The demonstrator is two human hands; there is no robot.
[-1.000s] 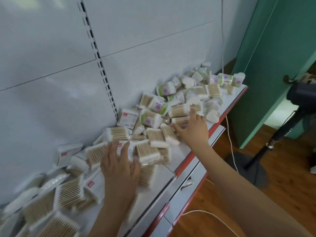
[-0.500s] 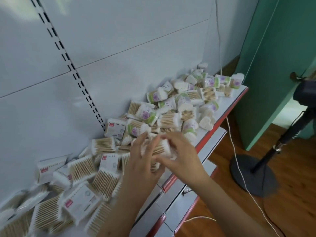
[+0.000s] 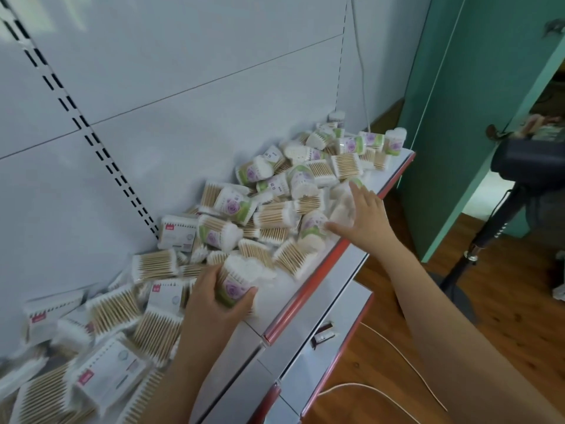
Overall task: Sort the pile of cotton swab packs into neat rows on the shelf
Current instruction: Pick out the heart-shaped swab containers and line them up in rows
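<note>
A loose pile of cotton swab packs [image 3: 269, 215] covers the white shelf [image 3: 308, 289] from lower left to upper right. Some are flat bags of wooden-stick swabs, some are heart-shaped tubs with green and purple labels. My left hand [image 3: 214, 304] grips one heart-shaped tub [image 3: 241, 280] near the shelf's front edge. My right hand [image 3: 363, 215] reaches further right with fingers spread over a blurred white heart-shaped pack [image 3: 341, 209] at the edge of the pile; whether it holds the pack is unclear.
The shelf's front has a red strip [image 3: 308, 289], and a lower shelf [image 3: 315, 347] juts out beneath. A white slotted back panel [image 3: 183, 87] rises behind. To the right stand a green door [image 3: 477, 117], a black stand [image 3: 489, 228] and cables [image 3: 397, 390] on the wooden floor.
My hands, close together over the pile half a second ago, have parted. The left now grips a heart-shaped tub near the front edge; the right has reached out to the right.
</note>
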